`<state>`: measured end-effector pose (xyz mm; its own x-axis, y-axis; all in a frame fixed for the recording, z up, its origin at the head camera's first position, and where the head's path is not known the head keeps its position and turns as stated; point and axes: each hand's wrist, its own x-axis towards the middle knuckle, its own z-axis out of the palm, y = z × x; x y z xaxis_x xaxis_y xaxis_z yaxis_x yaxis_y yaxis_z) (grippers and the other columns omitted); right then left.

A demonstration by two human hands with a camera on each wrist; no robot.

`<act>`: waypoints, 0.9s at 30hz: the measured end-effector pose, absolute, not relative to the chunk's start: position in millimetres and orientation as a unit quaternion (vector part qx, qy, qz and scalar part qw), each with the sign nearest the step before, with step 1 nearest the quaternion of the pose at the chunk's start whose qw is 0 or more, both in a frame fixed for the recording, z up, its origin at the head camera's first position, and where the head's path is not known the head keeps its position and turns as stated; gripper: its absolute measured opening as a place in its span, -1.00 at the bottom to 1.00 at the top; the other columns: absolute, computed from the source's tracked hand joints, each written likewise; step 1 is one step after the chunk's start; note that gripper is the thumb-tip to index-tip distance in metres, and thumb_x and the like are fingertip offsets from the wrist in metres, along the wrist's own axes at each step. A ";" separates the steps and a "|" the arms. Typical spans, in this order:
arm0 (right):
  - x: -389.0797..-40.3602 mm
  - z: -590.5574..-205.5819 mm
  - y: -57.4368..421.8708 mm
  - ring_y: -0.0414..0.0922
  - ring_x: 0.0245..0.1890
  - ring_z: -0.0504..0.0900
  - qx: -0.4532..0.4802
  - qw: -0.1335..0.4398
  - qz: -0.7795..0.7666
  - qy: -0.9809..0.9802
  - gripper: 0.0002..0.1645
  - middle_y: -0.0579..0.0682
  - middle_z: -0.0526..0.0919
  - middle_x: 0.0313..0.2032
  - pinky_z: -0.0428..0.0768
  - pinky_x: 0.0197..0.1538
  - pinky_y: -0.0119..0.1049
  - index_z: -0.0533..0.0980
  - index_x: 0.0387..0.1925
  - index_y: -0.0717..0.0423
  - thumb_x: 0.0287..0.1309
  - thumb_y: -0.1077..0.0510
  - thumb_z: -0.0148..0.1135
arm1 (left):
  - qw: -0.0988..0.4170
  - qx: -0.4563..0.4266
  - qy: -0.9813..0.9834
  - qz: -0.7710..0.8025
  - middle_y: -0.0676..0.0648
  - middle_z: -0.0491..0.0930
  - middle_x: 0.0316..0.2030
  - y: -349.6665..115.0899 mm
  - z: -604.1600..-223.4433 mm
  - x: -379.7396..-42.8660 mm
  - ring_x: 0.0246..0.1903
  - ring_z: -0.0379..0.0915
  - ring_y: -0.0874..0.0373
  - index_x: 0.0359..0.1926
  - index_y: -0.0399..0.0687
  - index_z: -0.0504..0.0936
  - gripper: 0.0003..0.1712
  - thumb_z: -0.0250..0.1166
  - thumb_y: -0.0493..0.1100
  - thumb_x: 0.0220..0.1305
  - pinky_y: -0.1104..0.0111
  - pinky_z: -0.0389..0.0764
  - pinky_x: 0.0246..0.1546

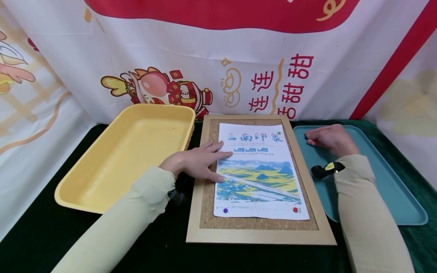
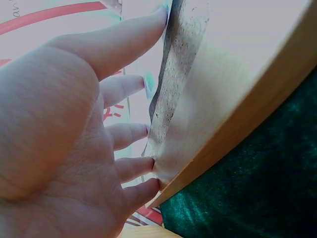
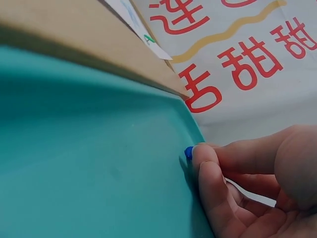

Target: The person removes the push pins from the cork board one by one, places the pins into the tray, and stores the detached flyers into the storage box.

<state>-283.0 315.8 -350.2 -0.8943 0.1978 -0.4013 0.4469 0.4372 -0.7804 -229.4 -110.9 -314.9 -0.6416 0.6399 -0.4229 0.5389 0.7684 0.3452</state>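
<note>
On the counter (image 1: 153,252), a cork board (image 1: 259,236) lies beside a teal tray (image 1: 409,213) and bears a printed sheet (image 1: 259,185). The left hand (image 1: 198,161), fingers spread, rests on the sheet's left edge, probably to hold it flat; the right hand (image 1: 329,139), over the tray, pinches a small blue pin (image 3: 188,152), perhaps because only three corners carry round pins (image 1: 295,209).

I have the left hand (image 1: 198,162) palm down, fingers (image 1: 222,155) spread, its sleeved forearm (image 1: 117,222) slanting inward; my right hand (image 1: 332,139) pinches between thumb (image 3: 255,154) and fingertips (image 3: 211,174), its wrist (image 1: 346,151) bent leftward.
</note>
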 end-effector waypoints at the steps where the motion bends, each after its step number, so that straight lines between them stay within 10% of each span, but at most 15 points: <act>1: -282.5 -349.7 316.0 -0.29 -0.27 0.78 0.191 0.128 -0.498 0.836 -0.36 -0.31 0.74 -0.35 0.72 -0.11 -0.46 0.40 0.52 0.21 0.60 -0.01 0.15 | 0.270 0.326 0.901 0.093 -0.09 -0.40 0.74 -111.0 -314.7 -229.3 0.72 -0.56 -0.19 0.73 0.32 0.01 -0.01 0.29 0.28 0.47 -0.20 -0.23 0.69; 15: -281.3 -341.3 307.8 -0.19 -0.09 0.75 0.178 0.103 -0.490 0.847 -0.28 -0.09 0.75 0.03 0.71 -0.05 -0.43 0.43 0.51 0.10 0.51 -0.16 0.24 | 0.272 0.330 0.899 0.098 -0.11 -0.40 0.74 -109.4 -312.3 -227.8 0.72 -0.56 -0.22 0.73 0.30 0.01 -0.02 0.29 0.26 0.48 -0.22 -0.23 0.68; 27: -281.5 -326.5 282.0 0.03 0.18 0.61 0.151 0.077 -0.501 0.849 -0.20 0.17 0.56 0.34 0.57 0.40 -0.05 0.43 0.51 0.07 0.46 -0.27 0.25 | 0.271 0.331 0.899 0.097 -0.13 -0.39 0.74 -110.5 -312.0 -227.4 0.72 -0.55 -0.23 0.73 0.28 0.01 -0.02 0.29 0.25 0.49 -0.22 -0.23 0.68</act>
